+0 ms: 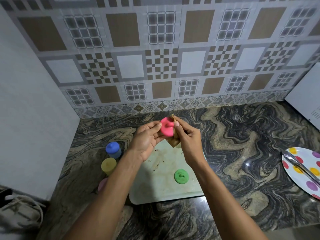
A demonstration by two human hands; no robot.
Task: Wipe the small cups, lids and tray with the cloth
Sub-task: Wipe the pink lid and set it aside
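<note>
left hand (149, 137) holds the pink lid (166, 129) above the stained tray (155, 191), right hand (188, 141) pinches the cloth (174, 143) against its rim, so i judge it midway, with the green lid (181, 176) and tray not yet wiped.

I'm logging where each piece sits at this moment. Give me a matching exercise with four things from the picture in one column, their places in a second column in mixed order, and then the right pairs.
Things
1. pink lid
2. green lid
3. blue cup
4. tongs

Places
A. on the spotted plate
B. lying on the tray
C. held in the left hand, with the right hand holding the cloth against it
D. standing on the counter, left of the tray

Pairs: 1-C; 2-B; 3-D; 4-A
</note>
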